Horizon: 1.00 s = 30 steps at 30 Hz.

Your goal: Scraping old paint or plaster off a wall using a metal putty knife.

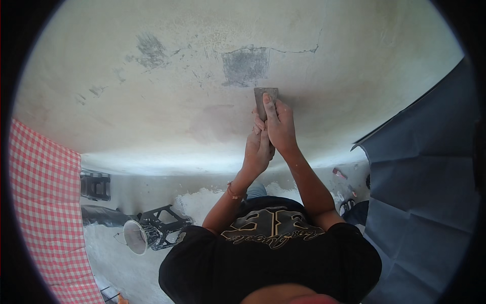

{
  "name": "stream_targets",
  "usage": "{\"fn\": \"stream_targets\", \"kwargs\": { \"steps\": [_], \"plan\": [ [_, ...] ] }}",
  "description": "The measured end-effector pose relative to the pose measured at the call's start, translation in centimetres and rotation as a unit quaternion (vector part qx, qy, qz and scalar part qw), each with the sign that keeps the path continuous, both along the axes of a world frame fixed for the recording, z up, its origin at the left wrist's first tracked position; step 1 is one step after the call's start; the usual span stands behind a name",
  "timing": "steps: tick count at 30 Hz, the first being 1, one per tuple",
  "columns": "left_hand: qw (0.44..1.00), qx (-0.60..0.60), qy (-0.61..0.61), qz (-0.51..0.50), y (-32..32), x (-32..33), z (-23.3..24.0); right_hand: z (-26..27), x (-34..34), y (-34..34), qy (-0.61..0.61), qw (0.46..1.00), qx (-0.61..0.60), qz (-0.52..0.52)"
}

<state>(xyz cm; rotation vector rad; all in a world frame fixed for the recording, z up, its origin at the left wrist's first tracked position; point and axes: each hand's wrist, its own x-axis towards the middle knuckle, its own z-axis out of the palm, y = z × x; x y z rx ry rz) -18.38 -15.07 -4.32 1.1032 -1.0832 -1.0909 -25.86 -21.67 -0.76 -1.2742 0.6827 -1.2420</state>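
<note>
Both my hands grip one flat-bladed scraper [259,99], its dusty grey blade upright against or very near the pale wall [159,98]. My right hand [280,123] is the upper one, its thumb laid along the face of the blade. Lower down, my left hand [259,150] wraps the handle, which the fingers mostly hide. Just above the blade's edge the wall has a rough dark grey patch [246,66], with a jagged crack along its top. A second scuffed grey patch [150,49] lies to the upper left. White dust coats my fingers.
Red checked cloth [49,205] hangs at left; dark sheeting [421,182] hangs at right. On the lower left, a white bucket [135,237] is beside a black plastic stool [167,224]. A paintbrush [339,173] lies on the floor near another person's sandalled foot [347,207].
</note>
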Motion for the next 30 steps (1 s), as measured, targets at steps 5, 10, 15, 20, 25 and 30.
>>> {"fn": "stream_targets", "kwargs": {
  "steps": [5,10,15,20,25,30],
  "plan": [
    [0.999,0.047,0.02,0.015,0.0,0.5,1.2,1.2,0.6,0.1,0.005,0.999,-0.018,0.027],
    [0.999,0.039,0.025,0.022,0.0,0.7,-1.0,-0.2,1.0,0.1,0.029,0.998,-0.007,0.057],
    [0.999,0.023,0.045,0.005,0.1,0.8,-1.5,-0.7,0.7,-0.6,0.021,0.997,0.003,0.072],
    [1.0,-0.018,0.021,0.003,-0.2,0.7,-2.2,-0.5,0.4,-0.5,0.01,0.996,0.0,0.088],
    [0.999,-0.039,0.016,0.009,-0.3,0.3,-0.7,1.0,0.1,-0.7,0.016,0.997,-0.028,0.074],
    [1.0,-0.022,0.014,0.016,-0.4,0.1,-2.3,-0.5,0.3,-0.5,0.014,0.998,-0.019,0.065]
  ]
}}
